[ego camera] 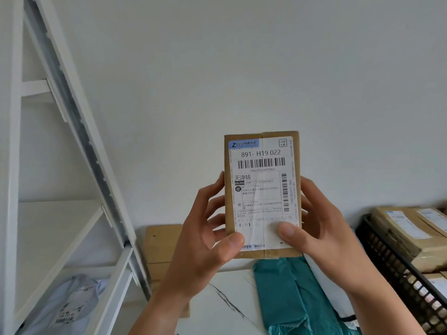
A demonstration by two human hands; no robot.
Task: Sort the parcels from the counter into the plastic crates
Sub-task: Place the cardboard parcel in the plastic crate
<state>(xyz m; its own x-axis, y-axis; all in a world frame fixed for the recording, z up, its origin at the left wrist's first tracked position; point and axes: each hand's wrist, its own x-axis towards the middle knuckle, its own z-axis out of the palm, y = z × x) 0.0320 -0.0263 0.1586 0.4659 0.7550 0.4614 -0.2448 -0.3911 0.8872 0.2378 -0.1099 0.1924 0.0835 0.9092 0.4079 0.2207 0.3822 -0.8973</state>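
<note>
1. The left grip (200, 240) and right grip (324, 240) hold the cardboard parcel (262, 197) upright in the air, thumbs pressed on its label, fingers curled behind and partly hidden.
2. The label's small print is too blurred to read.
3. At the right, the black crate (384, 252), cut off by the frame edge, holds brown boxes (401, 235).
4. On the bench (217, 301) below lie a teal bag (287, 298), perhaps a white bag (321, 281) beside it, and a cardboard box (162, 245) partly behind the left wrist.
5. A grey bag (67, 305) lies on the white shelf (60, 213).
</note>
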